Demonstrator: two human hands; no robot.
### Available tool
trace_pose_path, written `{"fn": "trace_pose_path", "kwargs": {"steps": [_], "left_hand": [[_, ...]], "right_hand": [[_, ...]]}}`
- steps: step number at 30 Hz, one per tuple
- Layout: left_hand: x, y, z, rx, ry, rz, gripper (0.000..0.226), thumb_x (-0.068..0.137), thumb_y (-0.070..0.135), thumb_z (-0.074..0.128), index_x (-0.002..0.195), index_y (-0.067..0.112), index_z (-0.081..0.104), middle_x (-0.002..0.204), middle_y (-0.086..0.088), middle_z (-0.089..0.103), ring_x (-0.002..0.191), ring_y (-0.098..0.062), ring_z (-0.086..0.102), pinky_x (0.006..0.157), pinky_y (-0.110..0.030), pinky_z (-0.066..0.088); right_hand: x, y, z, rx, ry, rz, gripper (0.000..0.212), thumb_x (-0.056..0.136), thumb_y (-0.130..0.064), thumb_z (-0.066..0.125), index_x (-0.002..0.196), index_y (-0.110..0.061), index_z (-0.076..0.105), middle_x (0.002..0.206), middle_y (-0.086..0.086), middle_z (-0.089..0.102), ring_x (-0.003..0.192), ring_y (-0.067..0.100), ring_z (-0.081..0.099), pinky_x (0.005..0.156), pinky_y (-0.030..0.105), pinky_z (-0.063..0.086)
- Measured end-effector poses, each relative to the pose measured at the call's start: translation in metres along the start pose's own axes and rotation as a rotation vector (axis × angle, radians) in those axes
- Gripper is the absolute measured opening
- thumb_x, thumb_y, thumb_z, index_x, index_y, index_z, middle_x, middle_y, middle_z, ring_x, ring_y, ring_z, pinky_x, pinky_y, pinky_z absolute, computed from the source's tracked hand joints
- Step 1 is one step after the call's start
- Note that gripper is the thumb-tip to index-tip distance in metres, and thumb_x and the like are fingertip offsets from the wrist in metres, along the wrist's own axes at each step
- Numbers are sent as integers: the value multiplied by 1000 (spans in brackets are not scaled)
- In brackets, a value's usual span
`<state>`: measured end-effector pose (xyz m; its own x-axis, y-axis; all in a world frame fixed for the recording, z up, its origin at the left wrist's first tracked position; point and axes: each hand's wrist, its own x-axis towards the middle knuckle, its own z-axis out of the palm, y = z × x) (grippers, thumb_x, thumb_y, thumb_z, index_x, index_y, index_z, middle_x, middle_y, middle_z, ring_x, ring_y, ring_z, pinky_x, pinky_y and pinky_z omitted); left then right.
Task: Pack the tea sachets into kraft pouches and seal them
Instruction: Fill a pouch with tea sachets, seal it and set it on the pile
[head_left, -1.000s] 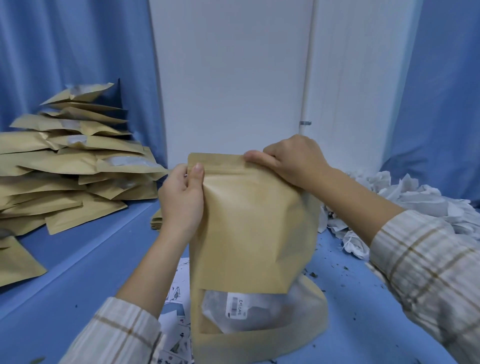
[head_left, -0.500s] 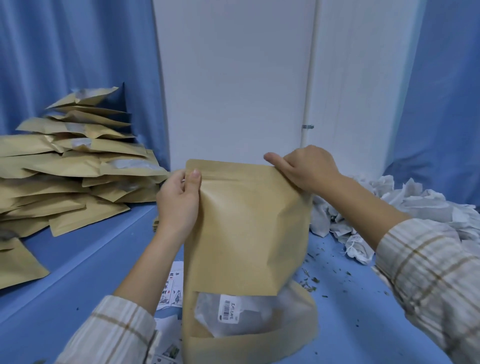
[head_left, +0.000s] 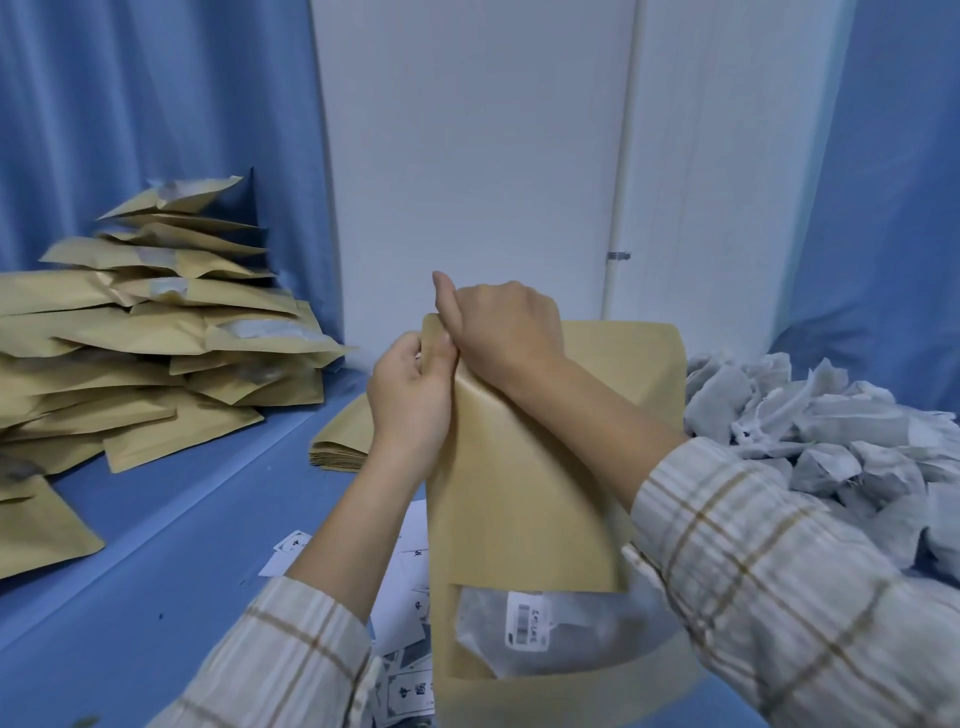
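A tall kraft pouch (head_left: 524, 499) stands upright in front of me on the blue table (head_left: 171, 566). Its clear lower window shows a tea sachet with a barcode label (head_left: 527, 621) inside. My left hand (head_left: 410, 395) pinches the pouch's top left corner. Right beside it, my right hand (head_left: 501, 332) pinches the top edge at the same corner, thumb raised. The two hands touch each other. My right forearm crosses in front of the pouch's upper right part.
A high pile of filled kraft pouches (head_left: 156, 332) lies at the left. A flat stack of empty pouches (head_left: 343, 441) sits behind my left hand. Loose white tea sachets (head_left: 810, 431) are heaped at the right. Printed paper cards (head_left: 405, 639) lie under my arms.
My right hand has slid along the pouch's top edge from the right corner to the left corner, next to my left hand. The pouch stayed upright.
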<state>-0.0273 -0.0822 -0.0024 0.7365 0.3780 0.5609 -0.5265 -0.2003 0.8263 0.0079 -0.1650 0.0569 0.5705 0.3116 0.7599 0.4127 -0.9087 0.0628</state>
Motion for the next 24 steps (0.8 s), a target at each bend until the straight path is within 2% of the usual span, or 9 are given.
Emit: {"fn": "trace_pose_path", "kwargs": {"steps": [4,8,14,16,18,19,21,22,24], "left_hand": [[1,-13,-15,-96,48,-32,37,90,27,60,67,3,42,57,3,39,57,-12,32,57,-31,24],[3,-13,-16,-98,-17,5,40,91,26,60,62,12,36,55,5,39,56,-12,33,56,-29,25],[5,-17,-16,-58,14,61,46,92,17,58,60,20,25,46,16,27,46,-3,22,44,-18,18],[7,-21,-17,-83,43,23,41,93,17,57,61,14,32,54,15,36,53,-5,31,51,-20,25],[14,-28,-25,-159,114,-73,38,94,19,56,64,14,35,65,3,38,63,-12,34,58,-27,26],[17,-32,-30,-199,156,-111,40,95,19,56,63,17,32,65,3,35,62,-13,31,57,-29,24],[19,-40,-38,-216,230,-142,42,96,21,55,63,20,28,65,4,31,61,-11,27,56,-28,22],[17,-43,-39,-197,265,-150,41,96,24,54,63,19,30,65,4,32,61,-11,28,56,-27,24],[14,-47,-39,-170,337,-183,37,96,29,54,64,18,38,65,7,39,59,-7,35,56,-22,30]], "right_hand": [[-9,34,-2,54,-118,3,60,94,-61,22,66,-20,57,76,3,64,87,27,59,63,30,29],[-21,68,-3,35,-110,105,66,93,-62,19,48,-19,39,54,-3,44,67,24,49,56,31,26],[-30,111,-1,96,-56,283,65,91,-64,25,49,-16,37,51,-2,45,59,21,46,48,28,24],[-36,119,4,327,-94,399,51,84,-69,38,74,-21,52,70,-10,52,71,14,50,58,28,33],[-51,125,1,759,-252,548,60,70,-71,58,103,-21,55,91,-14,57,84,3,57,66,16,43],[-60,129,1,1026,-396,572,66,64,-69,65,108,-20,59,96,-13,63,91,6,62,69,15,48],[-81,137,13,1330,-680,516,56,66,-59,73,105,-20,68,102,-2,71,99,21,66,81,31,54],[-90,136,20,1369,-758,477,49,69,-50,74,106,-19,68,107,4,70,100,25,65,87,38,52],[-100,131,35,1368,-736,451,42,70,-37,77,107,-20,68,111,7,69,100,25,65,88,37,50]]}}
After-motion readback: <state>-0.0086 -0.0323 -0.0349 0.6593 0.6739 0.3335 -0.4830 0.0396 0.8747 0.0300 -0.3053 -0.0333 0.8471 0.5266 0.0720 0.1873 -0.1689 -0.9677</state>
